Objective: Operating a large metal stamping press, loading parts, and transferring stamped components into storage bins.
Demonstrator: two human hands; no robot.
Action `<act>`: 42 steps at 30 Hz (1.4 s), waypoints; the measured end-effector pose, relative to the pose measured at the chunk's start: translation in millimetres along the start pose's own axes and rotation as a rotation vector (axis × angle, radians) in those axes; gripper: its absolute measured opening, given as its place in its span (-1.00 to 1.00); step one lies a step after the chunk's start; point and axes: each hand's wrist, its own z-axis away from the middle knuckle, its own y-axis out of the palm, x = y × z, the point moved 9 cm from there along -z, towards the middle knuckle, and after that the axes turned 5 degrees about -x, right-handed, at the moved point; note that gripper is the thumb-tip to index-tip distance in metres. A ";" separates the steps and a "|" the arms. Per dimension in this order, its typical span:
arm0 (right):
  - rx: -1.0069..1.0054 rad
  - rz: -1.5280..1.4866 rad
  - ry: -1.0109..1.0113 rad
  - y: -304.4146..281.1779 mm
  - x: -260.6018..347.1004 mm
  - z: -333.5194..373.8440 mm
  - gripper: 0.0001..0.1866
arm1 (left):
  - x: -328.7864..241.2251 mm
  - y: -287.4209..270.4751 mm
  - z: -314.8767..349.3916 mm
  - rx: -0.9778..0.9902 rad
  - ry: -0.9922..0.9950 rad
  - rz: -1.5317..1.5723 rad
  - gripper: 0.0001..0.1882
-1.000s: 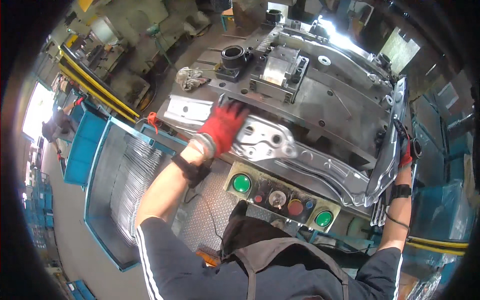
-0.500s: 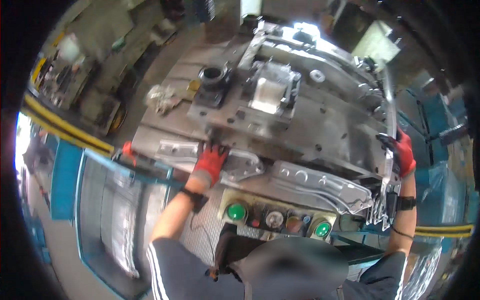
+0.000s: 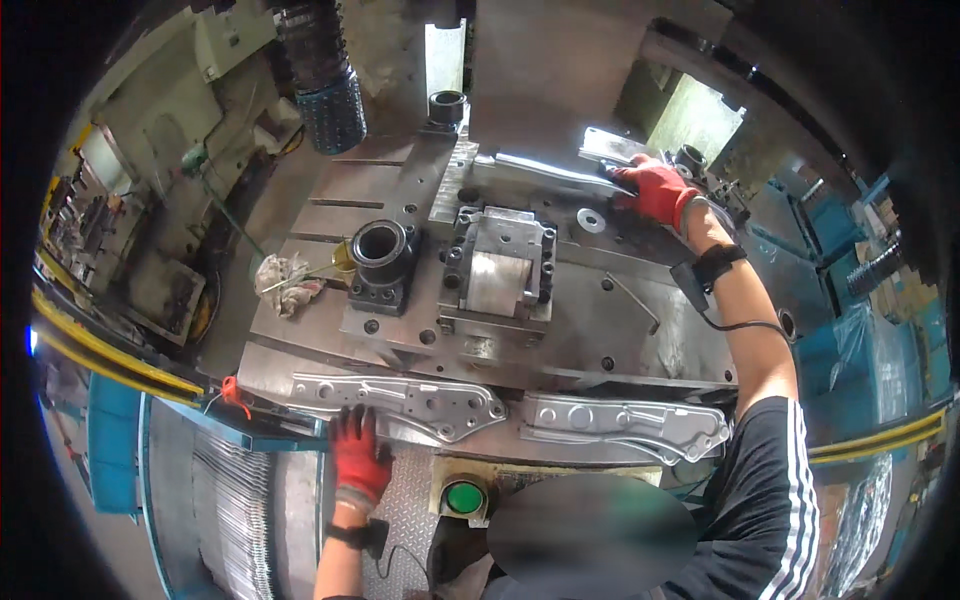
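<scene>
My left hand (image 3: 362, 462), in a red glove with dark fingertips, is open at the near edge of a silver stamped metal bracket (image 3: 420, 402). Its fingers point away from me and seem to touch the bracket's edge. A second stamped bracket (image 3: 625, 420) lies just to the right along the same front ledge. Far off at the back right, my gloved right hand (image 3: 662, 192) is closed around the end of a long, shiny metal strip (image 3: 550, 170). The strip stretches leftward from the fingers, behind the steel die block (image 3: 500, 280); its full shape is hidden.
A guide bushing (image 3: 382, 250) stands left of the block, with a crumpled rag (image 3: 285, 285) beside it. A hex key (image 3: 632, 303) lies on the die plate. A green button (image 3: 464, 498) is near my body; yellow-black rails (image 3: 120, 340) flank the sides. A bin (image 3: 235, 510) holds stacked parts.
My right hand has gone from the near right side to the back of the die. My left hand has drawn back from atop the left bracket to its near edge. The view has shifted.
</scene>
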 end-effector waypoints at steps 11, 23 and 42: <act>-0.117 -0.018 0.058 26.9 -4.2 -4.6 -0.47 | -13.4 12.7 25.2 -0.074 -0.025 0.111 -0.38; -0.446 -0.399 0.626 15.9 59.4 485.9 -0.40 | -9.1 218.1 126.8 0.330 -0.454 1.014 -0.24; 0.357 -0.773 1.065 265.5 121.3 604.0 -0.47 | -8.5 175.1 121.5 0.193 -0.515 0.530 -0.30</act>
